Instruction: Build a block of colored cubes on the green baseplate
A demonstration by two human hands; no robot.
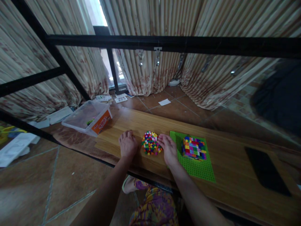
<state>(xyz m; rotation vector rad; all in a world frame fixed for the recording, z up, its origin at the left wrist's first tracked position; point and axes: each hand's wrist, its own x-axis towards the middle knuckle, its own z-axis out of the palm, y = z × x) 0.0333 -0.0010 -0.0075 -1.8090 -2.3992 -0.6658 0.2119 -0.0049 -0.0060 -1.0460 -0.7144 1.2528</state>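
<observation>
Multicoloured bricks point(151, 143) seem mid-picking: my right hand point(168, 147) pinches narrowly, my left hand point(128, 144) curls loosely, either's hold unclear, the next move calling for precision.

The surface point(229, 153) is smooth, grained wood. Plate point(197, 172), bricks point(150, 143) and bin point(78, 127) look plastic, the plate studded, the bin translucent; the curtains point(152, 18) are pleated cloth.

The wooden tabletop point(225, 153) carries loose bricks point(150, 144) (all colours, heaped), a green baseplate point(197, 172) and a dark rectangle point(266, 171).
</observation>
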